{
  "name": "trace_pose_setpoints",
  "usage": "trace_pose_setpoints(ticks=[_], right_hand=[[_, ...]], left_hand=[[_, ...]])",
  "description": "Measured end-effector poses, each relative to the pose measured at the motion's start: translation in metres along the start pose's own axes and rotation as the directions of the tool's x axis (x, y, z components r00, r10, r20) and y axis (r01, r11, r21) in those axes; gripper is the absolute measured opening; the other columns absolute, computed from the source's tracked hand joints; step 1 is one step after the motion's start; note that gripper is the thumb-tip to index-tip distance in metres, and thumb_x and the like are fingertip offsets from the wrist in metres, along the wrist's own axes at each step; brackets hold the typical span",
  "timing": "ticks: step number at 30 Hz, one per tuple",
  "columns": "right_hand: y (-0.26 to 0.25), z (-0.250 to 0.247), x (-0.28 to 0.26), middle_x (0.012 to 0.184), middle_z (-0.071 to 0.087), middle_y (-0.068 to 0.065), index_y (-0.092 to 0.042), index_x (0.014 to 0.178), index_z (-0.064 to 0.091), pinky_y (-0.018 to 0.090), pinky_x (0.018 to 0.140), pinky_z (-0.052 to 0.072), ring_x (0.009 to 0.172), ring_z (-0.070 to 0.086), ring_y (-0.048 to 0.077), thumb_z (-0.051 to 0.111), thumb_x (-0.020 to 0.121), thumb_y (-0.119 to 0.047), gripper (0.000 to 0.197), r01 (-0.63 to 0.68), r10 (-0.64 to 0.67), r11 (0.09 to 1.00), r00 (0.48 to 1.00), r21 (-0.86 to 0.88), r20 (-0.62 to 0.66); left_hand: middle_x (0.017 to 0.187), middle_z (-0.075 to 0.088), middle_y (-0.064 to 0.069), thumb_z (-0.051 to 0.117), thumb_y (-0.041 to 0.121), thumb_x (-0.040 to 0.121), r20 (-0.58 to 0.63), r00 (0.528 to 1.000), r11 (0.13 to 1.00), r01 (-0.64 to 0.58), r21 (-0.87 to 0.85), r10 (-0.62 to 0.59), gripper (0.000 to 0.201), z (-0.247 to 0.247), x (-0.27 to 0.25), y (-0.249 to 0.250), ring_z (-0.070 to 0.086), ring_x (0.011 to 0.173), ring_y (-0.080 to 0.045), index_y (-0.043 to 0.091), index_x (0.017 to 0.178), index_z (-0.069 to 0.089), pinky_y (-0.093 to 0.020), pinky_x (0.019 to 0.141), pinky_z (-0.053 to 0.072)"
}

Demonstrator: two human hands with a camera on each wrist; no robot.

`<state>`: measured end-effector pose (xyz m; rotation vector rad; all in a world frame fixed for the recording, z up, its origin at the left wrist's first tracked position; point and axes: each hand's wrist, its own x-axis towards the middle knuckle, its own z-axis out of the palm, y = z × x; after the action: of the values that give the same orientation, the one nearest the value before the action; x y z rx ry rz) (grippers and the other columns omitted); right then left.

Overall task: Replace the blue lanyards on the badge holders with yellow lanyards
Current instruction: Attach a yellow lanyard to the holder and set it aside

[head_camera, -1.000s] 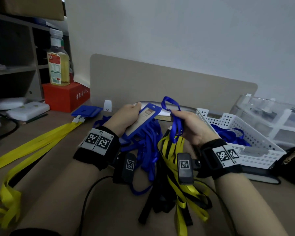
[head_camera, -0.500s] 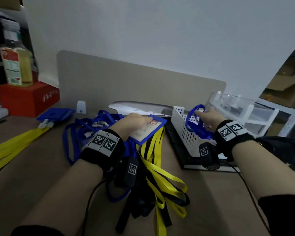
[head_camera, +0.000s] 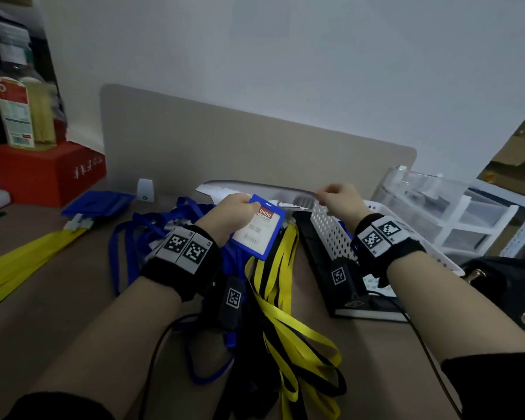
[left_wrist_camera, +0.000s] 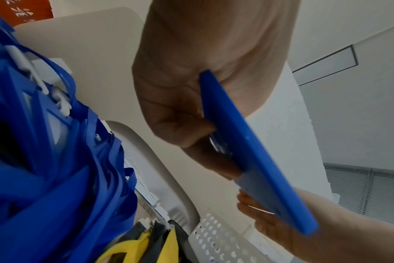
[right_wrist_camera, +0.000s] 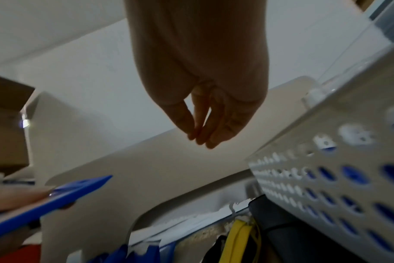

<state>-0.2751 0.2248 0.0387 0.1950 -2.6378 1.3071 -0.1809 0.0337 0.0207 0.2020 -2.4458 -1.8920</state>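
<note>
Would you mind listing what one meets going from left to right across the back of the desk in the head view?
Bottle on the red box → blue badge holder lying flat → left hand holding a badge holder → right hand → white basket → clear drawer unit.

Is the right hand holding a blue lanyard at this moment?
No. The right wrist view shows the right hand with its fingers loosely together and holding nothing, beside the white basket.
</note>
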Motion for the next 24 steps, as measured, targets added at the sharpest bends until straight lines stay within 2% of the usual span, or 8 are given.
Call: trace_pose_setpoints(ticks=[3,6,11,15,18,20,22,24], right_hand=[[-0.006,0.034,0.013,0.066,0.059,0.001,-0.013,0.071,0.066,0.027,0.062,0.046,0.074,0.056,0.021,0.057,0.088,-0.01,0.019,0.025,-0.009,0.994,0.989,-0.109,0.148],[-0.004,0.061,0.029,0.078,0.06,0.009,-0.003,0.094,0.07,0.017,0.049,0.041,0.074,0.055,0.021,0.052,0.089,-0.008,0.019,0.027,0.029,0.968,0.975,-0.251,0.22],[0.011,0.086,0.057,0.111,0.063,0.015,0.001,0.114,0.062,0.025,0.077,0.043,0.105,0.06,0.028,0.047,0.094,-0.018,0.032,-0.051,0.165,0.888,0.963,-0.458,0.214],[0.029,0.095,0.072,0.131,0.057,0.011,-0.013,0.132,0.055,0.027,0.084,0.045,0.117,0.057,0.027,0.054,0.094,-0.03,0.042,-0.068,0.264,0.788,0.935,-0.612,0.237],[0.04,0.098,0.076,0.104,0.064,0.011,-0.008,0.108,0.059,0.032,0.077,0.048,0.102,0.062,0.029,0.058,0.093,-0.028,0.025,-0.105,0.291,0.769,0.936,-0.631,0.198],[0.044,0.098,0.079,0.078,0.057,0.005,-0.012,0.094,0.056,0.03,0.066,0.047,0.083,0.06,0.026,0.059,0.092,-0.022,0.011,-0.094,0.26,0.767,0.95,-0.635,0.174],[0.047,0.095,0.08,0.071,0.052,0.004,-0.015,0.082,0.056,0.027,0.054,0.043,0.067,0.054,0.02,0.059,0.089,-0.018,0.009,-0.115,0.243,0.789,0.96,-0.604,0.136],[0.049,0.092,0.079,0.076,0.055,0.005,-0.019,0.068,0.049,0.025,0.053,0.041,0.066,0.054,0.02,0.059,0.089,-0.015,0.024,-0.124,0.22,0.827,0.969,-0.549,0.113]], left_hand=[[0.091,0.059,-0.012,0.041,0.012,0.1,-0.024,0.999,0.997,0.022,0.069,-0.021,0.018,-0.006,0.014,-0.006,0.06,0.082,-0.026,0.011,0.084,0.048,-0.03,0.068,0.047],[0.089,0.056,-0.012,0.04,0.009,0.097,-0.031,0.999,0.993,0.038,0.111,-0.035,0.014,-0.014,0.024,-0.015,0.057,0.082,-0.027,0.01,0.086,0.049,-0.029,0.066,0.044],[0.107,0.062,-0.017,0.04,0.011,0.096,-0.034,0.997,0.991,0.069,0.117,-0.066,0.024,-0.034,0.036,-0.029,0.059,0.092,-0.027,0.001,0.11,0.057,-0.034,0.077,0.047],[0.099,0.06,-0.01,0.04,0.014,0.097,-0.049,0.996,0.989,0.077,0.127,-0.071,0.023,-0.046,0.042,-0.036,0.056,0.085,-0.02,0.004,0.108,0.057,-0.028,0.068,0.043],[0.096,0.059,-0.005,0.039,0.015,0.099,-0.046,0.996,0.989,0.083,0.119,-0.078,0.017,-0.046,0.044,-0.039,0.056,0.082,-0.016,0.012,0.102,0.056,-0.025,0.067,0.043],[0.089,0.059,-0.002,0.039,0.013,0.099,-0.03,0.997,0.992,0.078,0.103,-0.075,0.019,-0.044,0.044,-0.04,0.056,0.077,-0.013,0.017,0.089,0.055,-0.023,0.065,0.043],[0.084,0.058,-0.001,0.039,0.01,0.099,-0.01,0.997,0.994,0.079,0.078,-0.078,0.023,-0.041,0.043,-0.04,0.055,0.072,-0.012,0.017,0.084,0.055,-0.022,0.062,0.043],[0.084,0.058,-0.002,0.039,0.01,0.098,0.0,0.997,0.994,0.08,0.076,-0.08,0.021,-0.04,0.042,-0.039,0.056,0.072,-0.012,0.015,0.086,0.055,-0.022,0.061,0.043]])
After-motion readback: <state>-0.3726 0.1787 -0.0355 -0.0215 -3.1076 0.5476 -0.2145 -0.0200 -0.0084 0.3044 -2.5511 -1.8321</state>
